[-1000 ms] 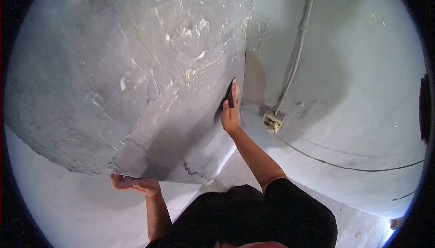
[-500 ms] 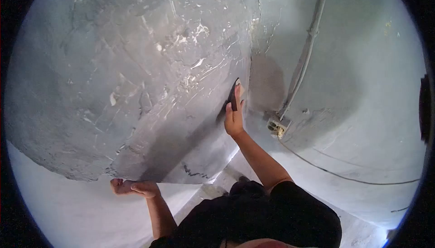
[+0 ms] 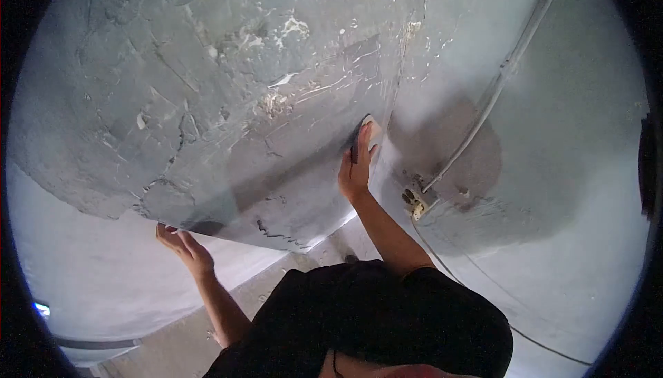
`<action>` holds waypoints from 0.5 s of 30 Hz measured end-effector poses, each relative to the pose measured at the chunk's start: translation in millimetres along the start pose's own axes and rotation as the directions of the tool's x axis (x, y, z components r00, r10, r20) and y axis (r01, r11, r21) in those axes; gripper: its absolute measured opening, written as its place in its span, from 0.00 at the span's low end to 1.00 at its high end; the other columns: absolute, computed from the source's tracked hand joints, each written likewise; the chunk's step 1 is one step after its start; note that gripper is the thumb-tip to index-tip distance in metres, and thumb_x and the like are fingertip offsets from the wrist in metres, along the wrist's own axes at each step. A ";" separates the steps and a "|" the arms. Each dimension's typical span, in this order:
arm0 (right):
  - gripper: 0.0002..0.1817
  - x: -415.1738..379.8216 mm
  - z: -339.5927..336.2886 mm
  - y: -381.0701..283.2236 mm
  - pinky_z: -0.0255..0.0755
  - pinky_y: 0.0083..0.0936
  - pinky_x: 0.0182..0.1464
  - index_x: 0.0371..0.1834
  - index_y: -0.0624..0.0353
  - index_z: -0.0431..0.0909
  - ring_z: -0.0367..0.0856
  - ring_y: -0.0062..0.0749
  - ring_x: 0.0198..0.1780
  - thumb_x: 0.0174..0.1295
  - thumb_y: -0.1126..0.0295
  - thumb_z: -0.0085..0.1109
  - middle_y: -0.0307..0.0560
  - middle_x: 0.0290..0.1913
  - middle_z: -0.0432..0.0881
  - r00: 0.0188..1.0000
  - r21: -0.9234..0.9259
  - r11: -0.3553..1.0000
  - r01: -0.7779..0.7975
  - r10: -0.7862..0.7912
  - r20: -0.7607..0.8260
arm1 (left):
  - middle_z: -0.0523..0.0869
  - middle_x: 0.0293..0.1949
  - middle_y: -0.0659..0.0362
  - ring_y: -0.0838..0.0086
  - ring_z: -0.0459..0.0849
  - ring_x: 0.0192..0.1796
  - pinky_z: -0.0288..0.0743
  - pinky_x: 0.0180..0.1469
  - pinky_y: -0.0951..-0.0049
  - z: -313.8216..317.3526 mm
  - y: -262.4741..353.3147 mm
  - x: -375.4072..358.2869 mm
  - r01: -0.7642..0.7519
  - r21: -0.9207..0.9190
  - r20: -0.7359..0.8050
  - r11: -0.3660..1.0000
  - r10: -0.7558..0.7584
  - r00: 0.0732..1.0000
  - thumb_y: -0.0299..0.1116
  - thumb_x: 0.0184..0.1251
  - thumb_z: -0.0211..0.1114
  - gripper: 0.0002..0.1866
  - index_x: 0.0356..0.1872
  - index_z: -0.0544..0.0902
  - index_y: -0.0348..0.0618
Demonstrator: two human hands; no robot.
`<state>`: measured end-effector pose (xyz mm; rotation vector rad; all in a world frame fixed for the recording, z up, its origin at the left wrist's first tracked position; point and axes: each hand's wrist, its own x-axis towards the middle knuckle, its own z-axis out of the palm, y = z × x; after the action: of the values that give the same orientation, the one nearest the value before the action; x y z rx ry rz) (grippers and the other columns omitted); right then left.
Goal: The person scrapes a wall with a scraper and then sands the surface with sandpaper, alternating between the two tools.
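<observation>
The person's right hand (image 3: pixel 356 171) is raised against the rough grey wall (image 3: pixel 207 101), close to the corner where that wall meets the smoother pale wall (image 3: pixel 552 136). Its fingers (image 3: pixel 364 139) lie straight and pressed together, pointing up, flat over a small sanding block (image 3: pixel 366 136). The block sits between the fingers and the plaster, its dark side showing beside the fingers and a pale edge peeking out past the fingertips, on the corner side. The thumb runs along the block's lower side, so the block is pinched between thumb and fingers while held to the wall.

The left hand (image 3: pixel 181 245) is lower down and well apart from the right, at the bottom edge of the dark patched plaster. Its fingers are loosely spread and stretched out, tips touching the wall just under a cracked, flaking part (image 3: pixel 166 191). It holds nothing.

Above the right fingers the grey wall is scored with pale scratches and chipped white spots (image 3: pixel 290 29). Beyond the fingers, on the pale wall, a cable (image 3: pixel 497 81) runs down to a small socket (image 3: pixel 416 202), which sits near the right wrist. A thin wire (image 3: pixel 483 302) trails from it along the wall. The person's dark shirt (image 3: pixel 373 323) fills the bottom of the view.
</observation>
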<state>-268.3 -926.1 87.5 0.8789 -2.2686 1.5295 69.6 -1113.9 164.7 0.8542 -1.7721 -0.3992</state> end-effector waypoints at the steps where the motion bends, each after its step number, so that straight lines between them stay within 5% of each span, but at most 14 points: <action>1: 0.36 -1.4 1.4 4.7 0.25 0.63 0.73 0.78 0.64 0.36 0.33 0.51 0.80 0.70 0.67 0.37 0.57 0.80 0.36 1.000 0.018 1.000 -0.006 0.006 0.024 | 0.67 0.56 0.43 0.57 0.70 0.49 0.66 0.56 0.61 -16.1 25.8 1.0 0.066 0.127 0.178 0.990 -0.089 0.980 0.52 0.76 0.47 0.34 0.65 0.59 0.27; 2: 0.36 -1.8 0.6 4.9 0.25 0.63 0.73 0.78 0.64 0.36 0.33 0.51 0.80 0.70 0.67 0.37 0.57 0.80 0.36 0.999 0.029 1.000 -0.008 0.007 0.034 | 0.66 0.65 0.39 0.56 0.74 0.56 0.70 0.56 0.63 -37.4 31.0 1.4 0.170 0.311 0.389 0.935 -0.288 0.875 0.51 0.76 0.48 0.35 0.71 0.55 0.32; 3: 0.35 -1.9 -2.0 4.5 0.25 0.64 0.72 0.78 0.64 0.36 0.33 0.51 0.80 0.71 0.66 0.36 0.58 0.80 0.36 0.999 0.017 1.000 0.019 -0.020 0.043 | 0.66 0.65 0.39 0.56 0.74 0.56 0.70 0.56 0.63 -62.0 31.7 0.7 0.175 0.322 0.381 0.930 -0.297 0.875 0.51 0.76 0.48 0.35 0.71 0.55 0.32; 6: 0.35 2.9 -9.3 7.6 0.25 0.65 0.72 0.78 0.64 0.36 0.33 0.53 0.80 0.73 0.63 0.33 0.59 0.80 0.36 0.995 -0.008 0.996 0.085 -0.085 0.060 | 0.45 0.77 0.44 0.53 0.85 0.53 0.80 0.50 0.57 -123.7 27.5 -9.5 0.759 0.190 0.690 0.623 -0.635 0.348 0.48 0.76 0.51 0.34 0.77 0.51 0.52; 7: 0.34 4.3 -11.4 8.6 0.25 0.65 0.72 0.78 0.65 0.37 0.33 0.54 0.80 0.73 0.61 0.31 0.59 0.80 0.36 0.992 -0.024 0.993 0.114 -0.113 0.062 | 0.46 0.75 0.37 0.56 0.90 0.34 0.83 0.39 0.62 -128.1 35.9 -17.2 0.592 0.034 0.770 0.805 -0.399 0.498 0.65 0.67 0.54 0.47 0.77 0.49 0.45; 8: 0.34 6.9 -12.3 9.2 0.25 0.65 0.72 0.78 0.65 0.37 0.33 0.54 0.80 0.73 0.61 0.31 0.59 0.80 0.36 0.990 -0.019 0.993 0.120 -0.118 0.073 | 0.46 0.75 0.37 0.56 0.90 0.34 0.83 0.39 0.62 -128.4 43.1 -20.7 0.598 0.036 0.763 0.800 -0.408 0.501 0.65 0.67 0.54 0.47 0.77 0.49 0.45; 10: 0.34 12.3 -12.4 8.8 0.25 0.67 0.71 0.77 0.67 0.37 0.34 0.55 0.80 0.74 0.58 0.28 0.61 0.79 0.37 0.992 0.013 0.994 0.111 -0.112 0.058 | 0.43 0.74 0.33 0.57 0.89 0.29 0.84 0.36 0.66 -116.5 76.1 -21.8 0.672 -0.455 0.875 0.584 0.152 0.460 0.79 0.54 0.49 0.62 0.76 0.45 0.36; 15: 0.35 16.3 -8.8 6.9 0.24 0.67 0.71 0.77 0.68 0.37 0.34 0.56 0.80 0.74 0.57 0.28 0.62 0.79 0.37 0.992 0.043 0.991 0.128 -0.127 -0.011 | 0.47 0.73 0.30 0.59 0.87 0.25 0.84 0.36 0.66 -88.7 89.5 -47.5 0.732 -0.538 0.841 0.418 0.320 0.436 0.86 0.47 0.41 0.70 0.73 0.42 0.25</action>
<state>-286.2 -921.7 94.5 1.0071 -2.1365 1.5282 127.4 -1006.5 221.8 -0.0229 -1.8215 -2.2005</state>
